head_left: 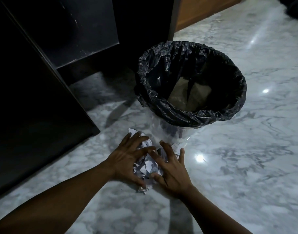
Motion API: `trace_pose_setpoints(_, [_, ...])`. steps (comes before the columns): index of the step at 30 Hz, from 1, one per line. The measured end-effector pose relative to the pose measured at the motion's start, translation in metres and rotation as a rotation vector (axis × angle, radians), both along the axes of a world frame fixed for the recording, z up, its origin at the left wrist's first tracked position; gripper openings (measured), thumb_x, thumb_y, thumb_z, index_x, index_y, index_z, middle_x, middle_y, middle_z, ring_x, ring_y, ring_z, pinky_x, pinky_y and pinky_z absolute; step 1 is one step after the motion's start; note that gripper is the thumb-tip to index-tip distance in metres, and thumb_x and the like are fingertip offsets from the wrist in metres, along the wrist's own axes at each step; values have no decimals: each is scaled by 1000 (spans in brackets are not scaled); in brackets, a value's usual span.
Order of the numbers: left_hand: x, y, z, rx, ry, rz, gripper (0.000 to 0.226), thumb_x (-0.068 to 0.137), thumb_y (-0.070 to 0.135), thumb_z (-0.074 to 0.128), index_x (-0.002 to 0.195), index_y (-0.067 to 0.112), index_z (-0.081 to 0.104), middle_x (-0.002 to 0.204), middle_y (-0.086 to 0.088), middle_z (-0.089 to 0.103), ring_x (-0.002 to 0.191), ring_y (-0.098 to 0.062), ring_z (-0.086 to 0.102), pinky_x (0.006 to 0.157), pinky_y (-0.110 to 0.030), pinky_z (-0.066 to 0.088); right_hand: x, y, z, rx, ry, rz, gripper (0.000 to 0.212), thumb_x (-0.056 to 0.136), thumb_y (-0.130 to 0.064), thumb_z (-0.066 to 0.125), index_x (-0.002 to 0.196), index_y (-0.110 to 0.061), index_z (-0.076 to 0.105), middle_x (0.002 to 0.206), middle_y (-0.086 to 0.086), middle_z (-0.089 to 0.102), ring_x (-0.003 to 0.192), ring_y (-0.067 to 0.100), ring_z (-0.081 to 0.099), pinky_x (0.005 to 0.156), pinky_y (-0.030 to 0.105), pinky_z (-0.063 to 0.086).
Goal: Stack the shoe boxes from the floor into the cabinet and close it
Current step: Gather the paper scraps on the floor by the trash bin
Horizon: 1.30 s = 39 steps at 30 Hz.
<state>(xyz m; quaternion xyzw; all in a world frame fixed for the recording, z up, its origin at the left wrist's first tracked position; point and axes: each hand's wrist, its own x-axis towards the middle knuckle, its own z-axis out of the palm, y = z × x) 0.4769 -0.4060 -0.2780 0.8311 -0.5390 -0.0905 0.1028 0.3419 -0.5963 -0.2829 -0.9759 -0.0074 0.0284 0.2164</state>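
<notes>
No shoe box shows in the head view. A heap of crumpled white paper [147, 165] lies on the marble floor [246, 166] just in front of a bin. My left hand [126, 159] and my right hand [172, 168] are spread over the heap from either side, fingers bent around the paper and gathering it between them. A dark cabinet [43, 81] stands at the left, its lower part open to the floor underneath.
A clear bin with a black plastic liner [190, 81] stands beyond the paper and holds brownish scraps at its bottom. A wooden panel [200, 9] runs along the back. Another black bag [297, 5] sits at the top right corner.
</notes>
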Motion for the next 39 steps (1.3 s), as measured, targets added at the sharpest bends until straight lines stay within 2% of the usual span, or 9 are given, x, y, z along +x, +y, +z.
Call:
trace_pose_setpoints(5, [-8, -3, -8, -178, 99, 105, 91, 79, 87, 29, 146, 27, 41, 161, -3, 21, 152, -22, 7, 119, -55, 13, 0, 1, 1, 17, -14, -56, 50, 101, -58, 12, 142, -40, 34, 152, 5, 34, 146, 29, 26, 114, 70, 10])
trace_pose_setpoints(10, [-16, -9, -15, -321, 51, 190, 43, 89, 40, 58, 128, 23, 59, 152, 1, 39, 148, -20, 24, 113, -55, 28, 1, 1, -4, 37, -124, -82, 40, 99, -36, 33, 137, -28, 38, 143, 9, 43, 139, 29, 36, 114, 62, 20])
trace_pose_setpoints(16, [-17, -8, -13, -236, 31, 132, 61, 82, 35, 57, 141, 32, 41, 151, 4, 40, 149, -23, 21, 115, -58, 25, 3, -1, -10, 50, -159, -41, 44, 97, -29, 39, 141, -27, 40, 146, 18, 40, 137, 38, 37, 108, 62, 29])
trace_pose_setpoints(20, [-16, -5, -9, -226, 75, 97, 52, 89, 39, 49, 141, 33, 42, 155, 5, 34, 151, -22, 12, 116, -60, 20, 4, -7, -6, 31, -88, 10, 48, 100, -46, 27, 143, -30, 42, 151, 10, 36, 142, 34, 32, 112, 60, 26])
trace_pose_setpoints(22, [-14, -1, -7, -179, 116, 46, 68, 86, 58, 42, 147, 29, 37, 160, 3, 24, 152, -23, 4, 118, -60, 12, 1, -12, -3, 35, -33, 57, 65, 93, -68, 27, 148, -33, 34, 157, 7, 27, 148, 29, 20, 117, 59, 18])
trace_pose_setpoints(26, [-14, 4, 1, 61, -8, -57, 138, 47, 101, 47, 155, 21, 15, 165, -2, -4, 151, -28, -12, 120, -58, -4, -2, -15, 3, -46, 50, 138, 120, 58, -98, 44, 154, -31, 17, 164, 5, 8, 152, 27, -4, 122, 55, 1])
trace_pose_setpoints(29, [-22, 4, 2, 96, -58, -26, 144, 44, 104, 45, 155, 15, 19, 165, -4, -3, 151, -30, -11, 119, -61, 2, -2, -10, 1, -136, 79, 119, 136, 49, -103, 43, 156, -23, 14, 165, 8, 3, 152, 30, -10, 121, 56, -1])
trace_pose_setpoints(35, [-23, 5, 0, 32, -74, -13, 110, 72, 91, 41, 150, 13, 34, 162, -6, 22, 152, -31, 3, 118, -59, 17, -5, -6, 0, -124, 52, 108, 106, 74, -91, 36, 153, -41, -12, 162, 12, 13, 151, 37, -6, 119, 63, 6])
trace_pose_setpoints(39, [-20, 7, -5, 39, -92, -9, 98, 82, 81, 37, 152, 12, 31, 162, -4, 22, 152, -30, -1, 119, -57, 16, -4, -7, -3, -153, 42, 136, 85, 84, -82, 32, 153, -47, -3, 159, 15, 21, 150, 42, 0, 117, 65, 9])
